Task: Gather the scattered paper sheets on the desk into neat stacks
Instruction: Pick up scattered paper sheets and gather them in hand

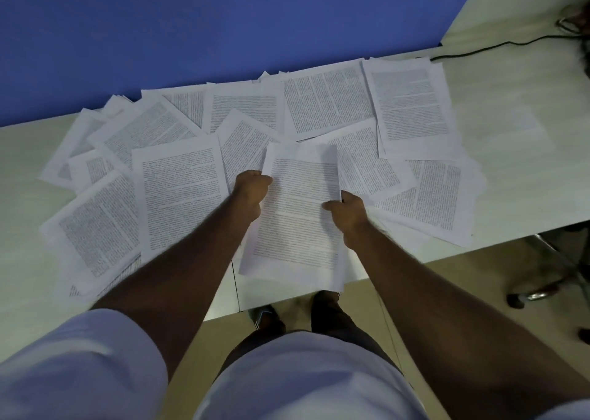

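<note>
- The left hand (252,189) grips the left edge of a small stack (298,215) of printed sheets, fingers curled round it.
- The right hand (349,213) pinches the stack's right edge, thumb on top.
- The stack is held between both hands above the desk's near edge, its lower end hanging past the desk (526,177).
- Loose sheets (182,189) lie overlapping across the desk, from the left side to right of the hands, up to the blue wall (191,30).
- A black cable (498,46) runs along the desk's far right.
</note>
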